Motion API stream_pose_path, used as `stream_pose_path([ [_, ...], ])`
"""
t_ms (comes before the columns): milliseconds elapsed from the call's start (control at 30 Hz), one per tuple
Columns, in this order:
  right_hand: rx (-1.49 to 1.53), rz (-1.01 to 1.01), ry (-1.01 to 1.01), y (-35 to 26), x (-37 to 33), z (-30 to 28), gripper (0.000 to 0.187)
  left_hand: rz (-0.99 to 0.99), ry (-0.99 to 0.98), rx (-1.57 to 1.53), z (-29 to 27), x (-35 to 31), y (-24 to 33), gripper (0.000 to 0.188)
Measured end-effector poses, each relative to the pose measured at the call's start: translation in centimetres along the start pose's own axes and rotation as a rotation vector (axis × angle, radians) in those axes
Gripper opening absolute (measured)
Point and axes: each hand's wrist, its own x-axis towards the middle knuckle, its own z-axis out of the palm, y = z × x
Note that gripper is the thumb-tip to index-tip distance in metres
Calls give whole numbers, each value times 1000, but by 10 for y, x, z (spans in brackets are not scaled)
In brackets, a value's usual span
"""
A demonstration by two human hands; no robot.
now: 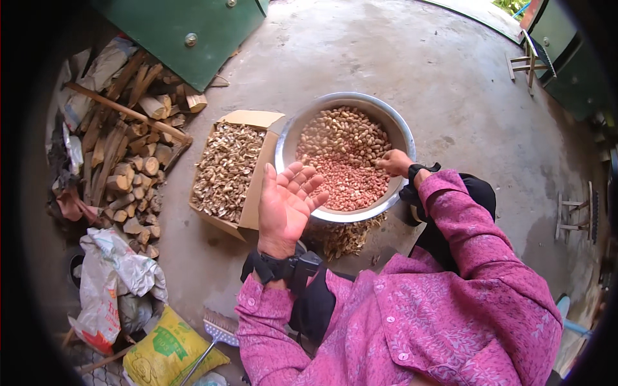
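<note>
A grey concrete floor (463, 109) spread beneath everything. At the far left stood a green metal panel (151, 32), and below it a pile of firewood (129, 167) was heaped along the left side. The person's pink patterned shirt (412, 315) filled the lower right.

A wide metal basin (394, 125) was in front of the person, with an open cardboard box (251, 118) just to its left. One small stool (575, 215) was off to the right and another (531, 64) farther away. A white sack (116, 276) and a yellow bag (164, 350) lay at the lower left, near a grey long-handled tool (220, 329).

The left hand (284, 204) was raised between box and basin, palm up; its grip was wide open, fingers loosely bent, the palm bare. The right hand (395, 163) was at the basin's right inner side, its grip drawn nearly closed; whether the fingers pinched anything could not be told. Each wrist wore a black strap.

Broken shells (228, 167) filled the box, and more lay on the floor by the basin's near edge. Unshelled peanuts (351, 128) occupied the far half of the basin, and pinkish kernels (351, 183) the near half.
</note>
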Motion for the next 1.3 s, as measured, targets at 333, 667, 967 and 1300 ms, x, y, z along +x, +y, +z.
stream_pose_path([
  [333,-503,-96,-198,28,26,63,20,56,38,-7,-32,30,14,58],
  [667,-780,-52,-400,-21,29,92,26,93,156,-74,-57,20,19,58],
  [967,-758,-114,-366,-9,47,93,19,132,138,-88,-60,12,20,57],
  [1300,-755,-187,-440,-6,67,115,21,149,98,-85,-62,4,23,54],
])
